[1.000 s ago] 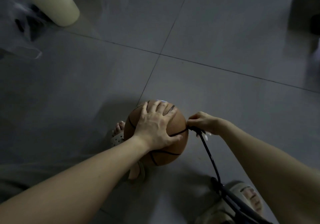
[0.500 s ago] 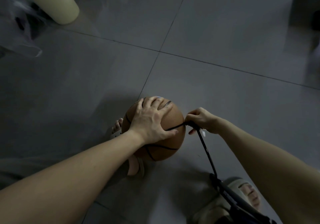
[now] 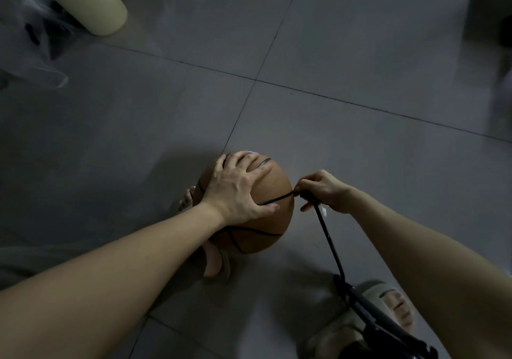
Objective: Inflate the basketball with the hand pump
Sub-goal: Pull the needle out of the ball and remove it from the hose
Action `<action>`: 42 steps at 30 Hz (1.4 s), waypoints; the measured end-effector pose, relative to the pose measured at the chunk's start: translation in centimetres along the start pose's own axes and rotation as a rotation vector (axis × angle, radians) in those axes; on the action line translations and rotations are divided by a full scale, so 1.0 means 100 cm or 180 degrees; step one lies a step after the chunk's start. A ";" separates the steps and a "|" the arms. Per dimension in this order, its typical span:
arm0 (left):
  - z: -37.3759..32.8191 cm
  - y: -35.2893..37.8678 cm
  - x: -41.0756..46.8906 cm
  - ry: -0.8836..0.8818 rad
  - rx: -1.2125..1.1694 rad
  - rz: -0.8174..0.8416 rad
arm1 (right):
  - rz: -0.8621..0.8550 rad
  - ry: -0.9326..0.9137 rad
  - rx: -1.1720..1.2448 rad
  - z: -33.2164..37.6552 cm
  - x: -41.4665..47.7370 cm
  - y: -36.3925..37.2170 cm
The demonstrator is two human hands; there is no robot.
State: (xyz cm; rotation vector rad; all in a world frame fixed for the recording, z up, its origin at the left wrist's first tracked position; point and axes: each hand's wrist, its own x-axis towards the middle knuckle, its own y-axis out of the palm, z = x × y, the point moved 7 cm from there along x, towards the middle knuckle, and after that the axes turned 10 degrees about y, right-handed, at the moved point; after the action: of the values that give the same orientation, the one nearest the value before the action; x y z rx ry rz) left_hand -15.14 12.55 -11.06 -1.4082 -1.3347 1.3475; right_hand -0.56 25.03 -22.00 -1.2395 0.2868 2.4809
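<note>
**A:** Where is the basketball?

**B:** On the tiled floor, on the near side of the tile joints. Your left hand lies on top, fingers spread flat on the pebbled orange rubber.

**A:** And the right hand?

**B:** Its thumb and fingers pinch the end of the thin black hose at the ball's right side. The needle's seating is hidden. Push straight, without bending it. The rigid black pump lies near your sandal.

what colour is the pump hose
Black hose, seen best in the head view, running from the right hand down to the pump.
</note>
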 end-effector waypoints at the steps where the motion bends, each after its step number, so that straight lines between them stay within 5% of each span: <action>1: 0.001 0.000 0.000 -0.0006 0.0008 0.0006 | 0.0002 -0.0003 0.0002 0.001 -0.001 0.000; 9: 0.006 0.002 0.000 -0.0026 0.0005 0.0014 | -0.0016 -0.0043 0.0066 0.001 -0.010 -0.006; 16: 0.007 0.004 0.008 -0.0053 0.0027 0.0107 | -0.0760 -0.0065 -0.0172 -0.012 -0.045 -0.064; 27: -0.021 -0.001 0.015 0.0020 0.0291 0.0873 | -0.0961 -0.0131 -0.2020 0.033 -0.175 -0.059; 32: -0.078 -0.026 0.000 0.0303 -0.0012 0.0775 | -0.1242 -0.0058 -0.1631 0.016 -0.216 -0.049; 37: -0.151 -0.062 -0.014 0.0484 -0.1696 0.0486 | -0.1512 -0.0233 -0.1228 -0.003 -0.246 -0.039; 42: -0.204 -0.080 -0.023 0.0880 -0.1339 0.0470 | -0.1652 -0.0628 -0.1187 -0.009 -0.265 -0.015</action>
State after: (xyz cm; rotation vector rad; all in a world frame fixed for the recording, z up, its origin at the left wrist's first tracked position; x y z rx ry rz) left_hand 3.69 14.34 0.32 -1.9306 -1.3968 0.9448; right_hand 15.41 20.28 -1.26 -1.0164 -0.5077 2.2183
